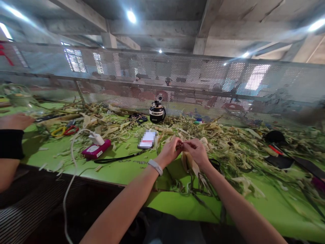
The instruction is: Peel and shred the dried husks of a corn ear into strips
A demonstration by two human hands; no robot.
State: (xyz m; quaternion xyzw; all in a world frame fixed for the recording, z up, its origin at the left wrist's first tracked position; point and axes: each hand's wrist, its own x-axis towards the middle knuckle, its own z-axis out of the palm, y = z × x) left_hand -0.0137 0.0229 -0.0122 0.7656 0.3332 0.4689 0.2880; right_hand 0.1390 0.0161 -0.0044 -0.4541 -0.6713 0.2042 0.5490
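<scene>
My left hand (171, 149), with a pale band (155, 167) on its wrist, is closed in a pinch. Its fingertips meet those of my right hand (196, 151), which is closed as well. What lies between the left fingertips is too small to make out. Just under my right fingers a dry corn husk (187, 162) hangs down, its upper end hidden by them. Loose strips trail below it over the green table (175, 205). A phone (147, 139) with a lit, pixelated screen lies left of my hands, its dark strap running leftward.
Shredded husks (236, 149) cover much of the table. Left are a magenta power strip (96, 149) with a white charger (95, 138) and cable, and yellow-handled (58, 131) and red-handled scissors (71, 130). A black bottle (156, 112) stands before the perforated screen (175, 71). Another person's hand (16, 121) is far left.
</scene>
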